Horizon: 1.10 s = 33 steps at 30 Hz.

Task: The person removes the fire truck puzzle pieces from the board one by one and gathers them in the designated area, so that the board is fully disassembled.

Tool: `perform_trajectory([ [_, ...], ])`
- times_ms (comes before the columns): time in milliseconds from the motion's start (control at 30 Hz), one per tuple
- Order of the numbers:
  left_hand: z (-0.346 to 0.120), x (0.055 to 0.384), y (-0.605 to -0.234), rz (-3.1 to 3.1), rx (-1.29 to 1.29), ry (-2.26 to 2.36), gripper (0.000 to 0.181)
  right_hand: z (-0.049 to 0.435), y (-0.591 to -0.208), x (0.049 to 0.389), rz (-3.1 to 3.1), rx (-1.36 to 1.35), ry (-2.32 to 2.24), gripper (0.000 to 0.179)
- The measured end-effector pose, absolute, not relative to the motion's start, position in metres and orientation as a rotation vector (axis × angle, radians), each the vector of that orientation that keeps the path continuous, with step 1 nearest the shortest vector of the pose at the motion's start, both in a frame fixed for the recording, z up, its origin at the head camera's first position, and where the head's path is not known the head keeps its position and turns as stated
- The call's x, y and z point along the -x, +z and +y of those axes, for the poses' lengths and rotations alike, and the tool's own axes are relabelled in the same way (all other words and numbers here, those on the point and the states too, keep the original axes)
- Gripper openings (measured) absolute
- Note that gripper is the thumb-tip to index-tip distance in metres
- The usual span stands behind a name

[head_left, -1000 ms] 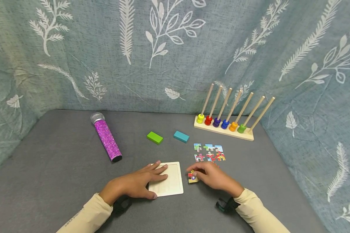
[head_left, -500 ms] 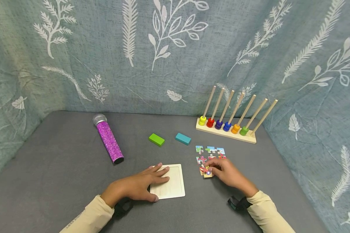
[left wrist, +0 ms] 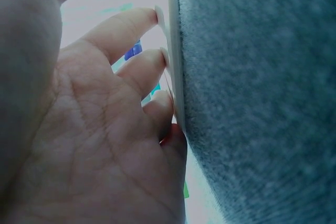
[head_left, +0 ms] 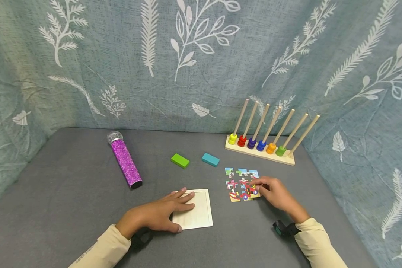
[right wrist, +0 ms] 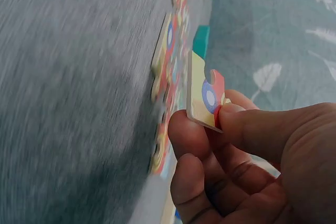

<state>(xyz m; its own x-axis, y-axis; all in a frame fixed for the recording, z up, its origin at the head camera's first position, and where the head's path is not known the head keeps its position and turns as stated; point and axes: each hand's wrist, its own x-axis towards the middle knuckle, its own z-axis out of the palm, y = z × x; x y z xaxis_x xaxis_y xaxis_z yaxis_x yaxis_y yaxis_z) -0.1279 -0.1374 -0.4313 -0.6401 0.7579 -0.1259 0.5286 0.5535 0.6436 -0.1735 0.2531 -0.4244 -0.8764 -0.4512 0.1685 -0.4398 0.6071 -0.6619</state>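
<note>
My left hand (head_left: 159, 213) lies with fingers spread on a square wooden puzzle board (head_left: 199, 216) that has a raised rim. In the left wrist view, the fingertips (left wrist: 160, 17) touch the pale board edge. Between thumb and fingers, my right hand (head_left: 278, 191) pinches a puzzle piece (right wrist: 205, 98), yellow and red with a blue-ringed wheel. The right wrist view shows that piece lifted above the table. Several other puzzle pieces (head_left: 234, 196) lie in loose rows beneath and left of the right hand, which partly hides those at the right.
A green block (head_left: 180, 160) and a blue block (head_left: 210, 159) lie behind the board. A purple glittery microphone (head_left: 126, 162) is on the left. At the back right stands a wooden peg rack (head_left: 259, 150) with coloured rings. A patterned curtain (head_left: 120, 63) hangs behind the table.
My right hand has carried the pinched puzzle piece from beside the board rightward, over the other pieces to their right side. My left hand has stayed on the board. The head view has shifted slightly.
</note>
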Motion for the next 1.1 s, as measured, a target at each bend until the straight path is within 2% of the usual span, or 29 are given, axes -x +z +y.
perform_trajectory([
  [267,-0.139,0.127,-0.431,2.406,-1.039,0.814,0.068,0.266,-0.427,0.180,2.810,0.663,-1.116,0.017],
  [867,-0.136,0.129,-0.428,2.399,-1.043,0.803,0.067,0.273,-0.427,0.185,2.806,0.577,-1.097,0.018],
  [1100,-0.138,0.133,-0.421,2.398,-1.071,0.785,0.064,0.273,-0.414,0.194,2.851,0.555,-1.048,0.016],
])
